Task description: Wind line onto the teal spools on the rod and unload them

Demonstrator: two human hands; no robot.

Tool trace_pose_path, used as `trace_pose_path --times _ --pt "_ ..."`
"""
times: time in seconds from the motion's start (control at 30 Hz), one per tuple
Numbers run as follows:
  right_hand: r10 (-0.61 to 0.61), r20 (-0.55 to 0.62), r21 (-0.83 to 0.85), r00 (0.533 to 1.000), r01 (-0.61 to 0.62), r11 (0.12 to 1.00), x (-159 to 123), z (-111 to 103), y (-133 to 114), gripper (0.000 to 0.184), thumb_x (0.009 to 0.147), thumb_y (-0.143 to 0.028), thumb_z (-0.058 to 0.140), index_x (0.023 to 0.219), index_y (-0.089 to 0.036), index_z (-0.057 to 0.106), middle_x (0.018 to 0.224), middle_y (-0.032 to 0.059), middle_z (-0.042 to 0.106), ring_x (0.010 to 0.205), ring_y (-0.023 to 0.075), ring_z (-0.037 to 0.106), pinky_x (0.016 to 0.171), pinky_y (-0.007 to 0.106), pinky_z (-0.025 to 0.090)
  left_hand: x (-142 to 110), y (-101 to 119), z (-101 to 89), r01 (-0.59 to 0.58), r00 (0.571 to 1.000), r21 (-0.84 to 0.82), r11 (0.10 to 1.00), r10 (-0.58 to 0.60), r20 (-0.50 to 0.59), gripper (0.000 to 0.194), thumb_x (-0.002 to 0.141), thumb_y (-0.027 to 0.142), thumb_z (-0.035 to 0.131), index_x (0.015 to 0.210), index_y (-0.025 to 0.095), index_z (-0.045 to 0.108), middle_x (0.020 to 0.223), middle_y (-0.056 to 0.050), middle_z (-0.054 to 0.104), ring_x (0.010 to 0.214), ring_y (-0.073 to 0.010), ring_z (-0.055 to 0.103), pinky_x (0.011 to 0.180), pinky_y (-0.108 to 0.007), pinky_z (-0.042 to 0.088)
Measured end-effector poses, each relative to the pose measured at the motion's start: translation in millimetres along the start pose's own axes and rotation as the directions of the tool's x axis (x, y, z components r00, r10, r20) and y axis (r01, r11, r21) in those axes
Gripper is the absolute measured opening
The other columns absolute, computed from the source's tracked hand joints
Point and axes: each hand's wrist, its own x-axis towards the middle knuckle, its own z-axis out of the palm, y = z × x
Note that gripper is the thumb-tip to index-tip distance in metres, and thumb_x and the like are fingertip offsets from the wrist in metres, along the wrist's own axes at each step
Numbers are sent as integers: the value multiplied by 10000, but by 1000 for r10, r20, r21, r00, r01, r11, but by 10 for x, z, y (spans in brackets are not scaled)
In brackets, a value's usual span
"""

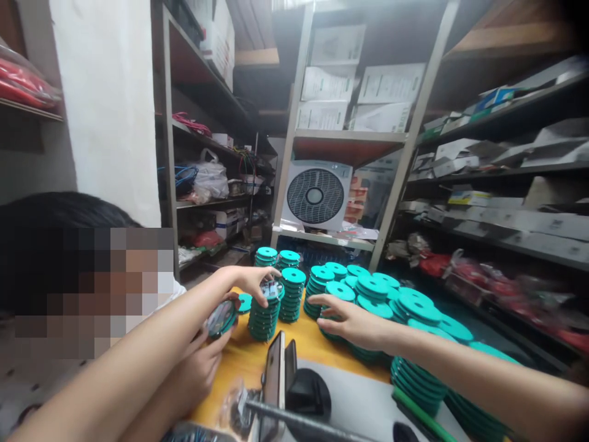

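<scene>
My left hand (pixel 252 282) curves over the top of a stack of round teal discs (pixel 263 324), thumb and fingers at the edge of the uppermost disc (pixel 271 289). That disc shows a pale face with small parts or print, too blurred to read. My right hand (pixel 343 318) reaches in from the right with its fingers stretched out and apart. It holds nothing and is over the front of other teal disc stacks (pixel 339 290); whether it touches them I cannot tell. More stacked teal discs (pixel 293 276) stand between my hands.
At left, another person's hands (pixel 209 356) hold a teal disc (pixel 223 320) below my left forearm. A phone (pixel 275 380) stands upright near a metal rod (pixel 304 416) on the yellow table (pixel 251 371). Further stacks (pixel 418 362) lie under my right forearm. Shelves and a box fan (pixel 315 195) are behind.
</scene>
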Motion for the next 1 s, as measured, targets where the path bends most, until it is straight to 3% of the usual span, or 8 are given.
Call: trace_pose_path --times 0.13,0.23,0.33,0.57,0.8,0.9,0.93,1.0 --pt "-64 68 58 996 60 996 -2 37 -111 431 747 -325 666 1172 -264 628 1291 38 573 1157 232 549 1013 390 402 273 -13 -107 31 997 54 998 -35 65 412 860 292 596 1241 166 505 1215 -102 564 1051 -233 582 874 -455 508" --pt "-54 6 110 999 53 993 69 16 -182 387 782 -334 639 1151 -217 624 1183 68 625 1099 243 572 975 429 426 165 31 -92 -1 1000 76 997 0 3 700 725 263 736 1337 181 407 1266 -120 528 1123 -266 547 921 -460 480" --pt "-63 -61 191 996 73 979 30 26 -280 337 775 -341 660 1086 -216 636 1145 49 635 1080 225 578 941 394 459 30 264 -81 -59 991 106 993 71 -114 865 625 271 790 1368 195 354 1255 -113 533 1148 -259 529 977 -426 439" --pt "-110 -164 451 980 174 876 -275 247 -638 337 906 -414 475 1155 -188 498 1158 75 600 997 167 629 848 330 532 -314 1012 127 -173 912 225 959 243 -332 831 656 329 740 1372 185 343 1254 -119 497 1137 -255 511 986 -386 420" --pt "-169 -161 688 972 233 687 -528 387 -810 289 857 -373 552 1081 -190 538 1101 57 615 903 162 647 824 339 544 -810 1356 341 -165 837 295 941 292 -463 747 707 272 695 1361 268 335 1333 -85 418 1238 -255 417 1057 -407 362" --pt "-115 -125 784 985 169 597 -690 432 -833 296 845 -355 567 1097 -203 537 1020 43 647 805 155 660 790 334 544 -1115 1430 436 -137 841 93 986 166 -515 814 676 323 756 1359 378 316 1392 -38 393 1253 -274 429 1055 -451 380" --pt "-116 -109 800 987 156 580 -748 448 -836 280 851 -356 559 1082 -198 544 1001 46 654 787 157 661 765 326 546 -1223 1439 474 -132 862 -68 989 81 -501 825 683 331 758 1362 412 296 1392 -29 402 1210 -270 482 1018 -454 424" --pt "-152 -63 814 986 139 563 -864 487 -835 250 856 -366 553 1021 -178 568 976 63 662 762 165 660 696 305 547 -1430 1432 555 -161 897 -410 898 -40 -440 756 738 338 719 1355 434 292 1395 -29 401 1147 -256 547 965 -440 480"
